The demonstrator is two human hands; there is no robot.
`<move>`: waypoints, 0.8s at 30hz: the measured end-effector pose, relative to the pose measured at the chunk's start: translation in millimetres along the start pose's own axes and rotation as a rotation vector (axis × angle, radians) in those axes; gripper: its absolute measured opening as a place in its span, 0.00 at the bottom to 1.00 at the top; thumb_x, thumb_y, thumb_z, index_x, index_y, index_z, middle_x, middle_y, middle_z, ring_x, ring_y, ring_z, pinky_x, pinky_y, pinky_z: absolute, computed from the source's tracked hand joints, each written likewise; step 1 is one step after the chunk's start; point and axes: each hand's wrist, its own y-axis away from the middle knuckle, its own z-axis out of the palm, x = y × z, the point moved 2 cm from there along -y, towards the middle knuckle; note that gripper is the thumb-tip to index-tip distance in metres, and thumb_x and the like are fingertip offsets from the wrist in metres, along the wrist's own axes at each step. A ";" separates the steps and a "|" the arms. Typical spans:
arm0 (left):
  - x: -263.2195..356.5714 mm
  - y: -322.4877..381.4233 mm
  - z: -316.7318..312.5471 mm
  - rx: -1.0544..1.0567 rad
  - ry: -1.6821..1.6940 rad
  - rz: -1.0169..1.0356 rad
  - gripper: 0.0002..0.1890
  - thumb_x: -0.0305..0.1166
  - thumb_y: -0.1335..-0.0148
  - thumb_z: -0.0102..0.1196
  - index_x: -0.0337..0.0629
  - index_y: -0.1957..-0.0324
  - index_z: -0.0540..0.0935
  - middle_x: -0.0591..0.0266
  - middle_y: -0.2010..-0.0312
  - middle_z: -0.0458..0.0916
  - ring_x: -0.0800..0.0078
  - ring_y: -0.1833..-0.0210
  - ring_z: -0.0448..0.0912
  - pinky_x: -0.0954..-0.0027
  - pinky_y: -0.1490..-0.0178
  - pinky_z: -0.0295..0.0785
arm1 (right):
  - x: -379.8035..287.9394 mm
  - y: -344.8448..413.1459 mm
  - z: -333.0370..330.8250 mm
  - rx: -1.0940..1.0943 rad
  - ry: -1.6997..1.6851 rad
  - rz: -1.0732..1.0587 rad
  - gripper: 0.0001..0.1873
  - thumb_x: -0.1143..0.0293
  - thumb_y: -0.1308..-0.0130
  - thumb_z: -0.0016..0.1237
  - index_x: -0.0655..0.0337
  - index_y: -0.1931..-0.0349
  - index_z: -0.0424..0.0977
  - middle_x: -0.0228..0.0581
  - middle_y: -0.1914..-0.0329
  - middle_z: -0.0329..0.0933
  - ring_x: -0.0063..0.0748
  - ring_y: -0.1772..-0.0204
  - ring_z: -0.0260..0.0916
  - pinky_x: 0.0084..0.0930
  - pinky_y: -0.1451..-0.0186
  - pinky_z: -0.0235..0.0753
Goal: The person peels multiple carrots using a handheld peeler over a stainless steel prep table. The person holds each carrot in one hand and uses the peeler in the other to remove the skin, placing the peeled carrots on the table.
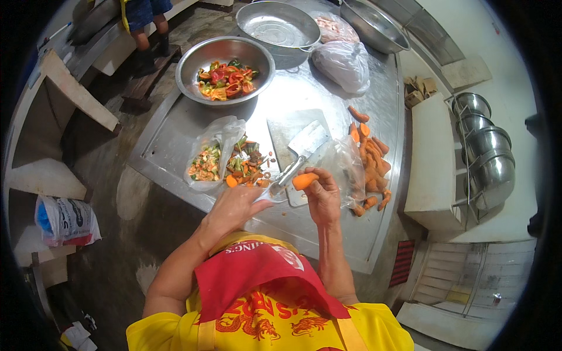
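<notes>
My left hand [235, 204] is closed around a small white-handled tool [264, 195], apparently a peeler; its working end is blurred. In my right hand [324, 193] a peeled carrot piece [304, 181] is pinched between thumb and fingers. Beyond both hands, a cleaver [308, 139] rests on a white cutting board [281, 127], its handle pointing towards me. Carrots [373, 160] lie heaped right of the board, partly under a clear plastic bag [342, 164]. Trimmings and carrot pieces [246, 166] are piled left of the board, beside an open bag of chopped scraps [205, 162].
On the steel table [169, 138] stand a steel bowl of cut peppers [182, 79] and a large metal pan [277, 24]. Near them lie a tied white bag [342, 66] and a steel basin [377, 28]. Another person's legs [140, 37] show at upper left.
</notes>
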 end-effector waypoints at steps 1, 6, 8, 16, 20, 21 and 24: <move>-10.3 5.9 3.1 -0.037 -0.007 -0.044 0.21 0.51 0.28 0.60 0.42 0.53 0.86 0.43 0.68 0.86 0.40 0.62 0.84 0.44 0.58 0.78 | -2.5 -0.1 -1.3 0.015 -0.005 0.000 0.17 0.77 0.29 0.59 0.63 0.40 0.77 0.46 0.38 0.81 0.43 0.35 0.80 0.41 0.33 0.83; 13.8 5.2 -8.6 0.108 0.118 -0.007 0.17 0.44 0.29 0.64 0.40 0.52 0.86 0.43 0.67 0.86 0.41 0.61 0.84 0.50 0.59 0.77 | -1.2 -1.7 -3.0 0.058 -0.052 0.070 0.17 0.75 0.28 0.60 0.62 0.41 0.78 0.45 0.39 0.81 0.42 0.36 0.80 0.41 0.32 0.83; 25.5 -0.9 -2.5 0.184 0.118 0.112 0.17 0.44 0.29 0.63 0.41 0.50 0.85 0.44 0.64 0.86 0.43 0.60 0.85 0.50 0.59 0.77 | 3.4 -1.7 -2.1 0.080 -0.068 0.085 0.17 0.74 0.27 0.60 0.62 0.40 0.78 0.45 0.40 0.81 0.42 0.37 0.81 0.41 0.33 0.83; 17.5 -1.4 12.1 0.202 -0.087 0.080 0.20 0.49 0.28 0.61 0.43 0.48 0.81 0.47 0.65 0.84 0.42 0.60 0.84 0.46 0.59 0.77 | 11.5 1.6 -0.9 0.174 0.054 0.095 0.16 0.74 0.28 0.60 0.66 0.42 0.78 0.46 0.44 0.83 0.41 0.42 0.83 0.40 0.38 0.86; 5.0 7.6 14.3 0.106 -0.082 0.030 0.20 0.49 0.28 0.61 0.42 0.50 0.82 0.46 0.66 0.85 0.42 0.59 0.84 0.46 0.60 0.77 | 31.9 9.5 -5.5 0.310 0.077 0.171 0.14 0.77 0.27 0.59 0.69 0.44 0.77 0.47 0.47 0.84 0.41 0.45 0.85 0.37 0.42 0.89; -5.8 12.1 16.8 0.088 -0.077 -0.005 0.19 0.48 0.28 0.61 0.41 0.50 0.83 0.45 0.66 0.85 0.41 0.59 0.84 0.47 0.60 0.77 | 31.5 8.4 -11.0 0.347 0.068 0.142 0.14 0.77 0.27 0.58 0.69 0.44 0.77 0.48 0.47 0.83 0.42 0.46 0.85 0.38 0.41 0.89; -34.2 25.7 21.6 0.072 -0.003 -0.094 0.18 0.46 0.28 0.62 0.38 0.53 0.84 0.42 0.66 0.85 0.40 0.59 0.84 0.49 0.59 0.77 | 11.3 1.2 -27.8 0.423 0.067 0.086 0.11 0.76 0.25 0.56 0.70 0.47 0.77 0.50 0.49 0.84 0.45 0.48 0.86 0.43 0.38 0.89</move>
